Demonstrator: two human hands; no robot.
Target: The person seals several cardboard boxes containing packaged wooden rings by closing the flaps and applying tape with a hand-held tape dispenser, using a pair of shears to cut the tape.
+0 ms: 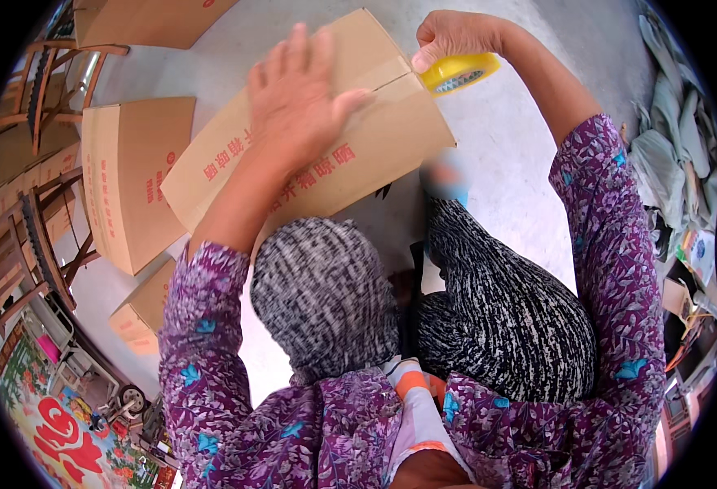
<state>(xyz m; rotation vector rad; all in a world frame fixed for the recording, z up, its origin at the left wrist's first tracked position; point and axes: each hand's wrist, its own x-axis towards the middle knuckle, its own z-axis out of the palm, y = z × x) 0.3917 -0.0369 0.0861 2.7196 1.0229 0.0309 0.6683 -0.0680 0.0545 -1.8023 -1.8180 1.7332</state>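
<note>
A brown cardboard carton with red printing lies tilted across the view before my knees. A seam runs between its flaps near the far right edge. Over its upper face my left hand is spread flat with the fingers apart, slightly blurred; whether the whole palm presses on the board I cannot tell. My right hand grips a roll of yellow packing tape at the carton's right edge, beside the seam. The thumb is at the carton's edge, and the roll hangs below the fingers.
To the left stand another printed carton and a smaller carton. A further carton is at the top left. Wooden chairs line the left side. Heaped grey-green cloth lies at the right. My patterned trouser legs are close below.
</note>
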